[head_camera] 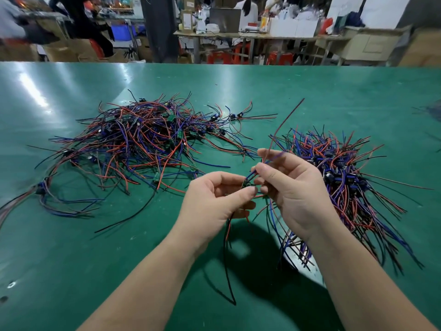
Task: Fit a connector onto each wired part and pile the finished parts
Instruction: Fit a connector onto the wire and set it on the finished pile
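Between my two hands I hold one wired part (245,183), a tiny green board with red, blue and black wires. My left hand (214,201) pinches the board, and black and red wires hang below it. My right hand (288,187) grips the blue and red wires that rise from the board. A loose heap of wired parts (143,139) spreads over the table to the left. On the right lies a tidier pile of parts with dark connectors (338,177), partly behind my right hand. Whether a connector sits on the held part is hidden by my fingers.
The green table (238,82) reaches far ahead and ends at a straight back edge. A small separate bunch of wires (47,194) lies at the far left. Beyond the table are benches, boxes, red stools and seated people.
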`<state>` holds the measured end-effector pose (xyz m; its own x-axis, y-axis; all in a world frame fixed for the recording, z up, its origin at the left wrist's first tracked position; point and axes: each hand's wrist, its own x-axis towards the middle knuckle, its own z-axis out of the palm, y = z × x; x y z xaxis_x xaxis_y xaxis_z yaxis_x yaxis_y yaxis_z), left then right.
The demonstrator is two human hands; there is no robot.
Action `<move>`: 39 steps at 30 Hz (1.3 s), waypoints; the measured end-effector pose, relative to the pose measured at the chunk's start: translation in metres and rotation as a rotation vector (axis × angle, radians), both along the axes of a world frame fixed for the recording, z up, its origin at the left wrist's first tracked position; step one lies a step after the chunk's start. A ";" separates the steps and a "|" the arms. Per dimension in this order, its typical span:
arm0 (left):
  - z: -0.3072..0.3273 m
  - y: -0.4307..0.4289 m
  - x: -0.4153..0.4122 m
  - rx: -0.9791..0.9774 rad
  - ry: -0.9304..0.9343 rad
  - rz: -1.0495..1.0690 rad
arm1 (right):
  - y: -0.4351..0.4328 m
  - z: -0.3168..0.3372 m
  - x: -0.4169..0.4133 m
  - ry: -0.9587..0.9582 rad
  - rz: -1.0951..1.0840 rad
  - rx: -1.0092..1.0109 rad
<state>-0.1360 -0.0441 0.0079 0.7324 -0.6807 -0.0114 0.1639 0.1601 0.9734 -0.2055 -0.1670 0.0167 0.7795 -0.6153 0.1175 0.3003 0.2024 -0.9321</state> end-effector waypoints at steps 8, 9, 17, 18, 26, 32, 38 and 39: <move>-0.002 0.001 -0.001 0.019 -0.056 -0.018 | 0.000 -0.004 -0.001 0.110 0.133 -0.022; -0.003 0.001 0.000 0.027 -0.064 -0.033 | -0.001 -0.004 -0.002 0.143 0.151 -0.045; 0.005 0.010 0.001 0.078 -0.060 -0.261 | -0.017 0.013 -0.017 0.174 0.127 -0.145; 0.006 0.011 0.002 0.081 -0.057 -0.289 | -0.020 0.016 -0.019 0.132 0.074 -0.132; 0.005 0.014 0.006 0.140 -0.059 -0.519 | -0.042 0.032 -0.032 0.003 -0.230 0.075; 0.001 0.007 0.009 0.158 0.007 -0.282 | -0.042 0.024 -0.023 0.080 -0.280 0.199; -0.005 -0.001 0.013 0.063 0.175 0.021 | -0.008 0.002 -0.012 0.258 0.123 -0.488; -0.006 -0.001 0.013 0.056 0.170 0.022 | -0.003 -0.001 -0.010 0.297 0.139 -0.631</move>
<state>-0.1230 -0.0450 0.0022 0.7313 -0.6595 -0.1741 0.3244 0.1118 0.9393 -0.2155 -0.1705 0.0162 0.9002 -0.3923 0.1890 0.0257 -0.3855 -0.9224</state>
